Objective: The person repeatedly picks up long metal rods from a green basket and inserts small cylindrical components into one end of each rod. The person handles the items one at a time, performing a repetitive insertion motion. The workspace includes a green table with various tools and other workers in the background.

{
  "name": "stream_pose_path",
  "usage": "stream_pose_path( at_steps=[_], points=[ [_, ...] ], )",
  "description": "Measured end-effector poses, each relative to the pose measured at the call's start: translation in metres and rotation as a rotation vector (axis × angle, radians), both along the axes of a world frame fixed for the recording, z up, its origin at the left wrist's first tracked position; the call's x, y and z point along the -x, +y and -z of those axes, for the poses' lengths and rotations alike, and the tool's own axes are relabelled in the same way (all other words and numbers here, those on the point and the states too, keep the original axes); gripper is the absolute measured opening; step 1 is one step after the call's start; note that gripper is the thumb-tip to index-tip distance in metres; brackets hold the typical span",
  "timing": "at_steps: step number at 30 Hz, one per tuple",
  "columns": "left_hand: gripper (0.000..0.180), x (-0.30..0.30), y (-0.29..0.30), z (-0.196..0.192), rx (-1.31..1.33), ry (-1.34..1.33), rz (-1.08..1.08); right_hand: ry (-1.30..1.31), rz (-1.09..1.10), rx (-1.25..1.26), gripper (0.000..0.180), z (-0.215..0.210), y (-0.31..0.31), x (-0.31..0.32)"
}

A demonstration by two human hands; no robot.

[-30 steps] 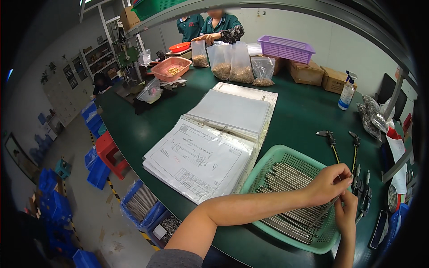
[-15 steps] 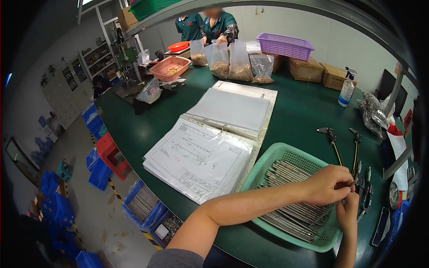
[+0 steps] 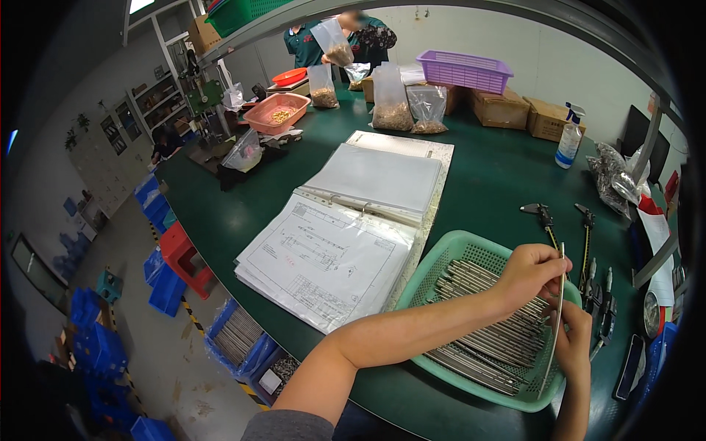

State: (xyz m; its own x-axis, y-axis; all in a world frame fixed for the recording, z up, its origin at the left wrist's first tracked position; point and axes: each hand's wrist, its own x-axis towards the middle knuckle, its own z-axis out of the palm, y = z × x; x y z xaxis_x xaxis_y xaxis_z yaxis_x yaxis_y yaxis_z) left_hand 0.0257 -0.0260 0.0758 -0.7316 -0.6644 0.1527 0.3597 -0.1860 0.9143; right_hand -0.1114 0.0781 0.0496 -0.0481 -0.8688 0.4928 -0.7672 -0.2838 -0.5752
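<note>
A long thin metal rod (image 3: 553,331) stands steeply across the right side of the green basket (image 3: 434,259). My left hand (image 3: 531,273) pinches it near its upper end, with that forearm reaching over the basket. Lower down, my right hand (image 3: 573,339) has its fingers closed around the rod's middle; some of those fingertips are hidden. Inside the basket lies a layer of similar metal rods (image 3: 500,342), roughly side by side.
An open ring binder (image 3: 331,250) with a drawing lies left of the basket. Calipers (image 3: 544,217), other measuring tools and a phone (image 3: 629,367) lie to the right. Behind stand a spray bottle (image 3: 568,143), bagged parts (image 3: 392,110) and a purple basket (image 3: 465,71). A co-worker (image 3: 368,40) stands opposite.
My hands have moved slightly left and apart, and the rod now shows at full length between them. Across the table, the co-worker has lifted a bag of parts.
</note>
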Motion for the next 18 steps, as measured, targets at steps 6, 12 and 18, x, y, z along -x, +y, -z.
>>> stream_pose_path(
  at_steps=[6, 12, 18],
  points=[
    [0.020, 0.011, 0.025, 0.023, -0.374, -0.136, 0.239, 0.086, -0.003, -0.032, 0.023, -0.001, 0.002, 0.008],
    [0.020, 0.015, 0.040, 0.035, -0.345, -0.246, 0.327, 0.059, 0.001, 0.006, 0.028, -0.004, 0.001, -0.001],
    [0.019, 0.012, 0.043, 0.029, -0.353, -0.273, 0.375, 0.104, 0.010, 0.034, 0.026, -0.007, 0.001, -0.001]
  ],
)
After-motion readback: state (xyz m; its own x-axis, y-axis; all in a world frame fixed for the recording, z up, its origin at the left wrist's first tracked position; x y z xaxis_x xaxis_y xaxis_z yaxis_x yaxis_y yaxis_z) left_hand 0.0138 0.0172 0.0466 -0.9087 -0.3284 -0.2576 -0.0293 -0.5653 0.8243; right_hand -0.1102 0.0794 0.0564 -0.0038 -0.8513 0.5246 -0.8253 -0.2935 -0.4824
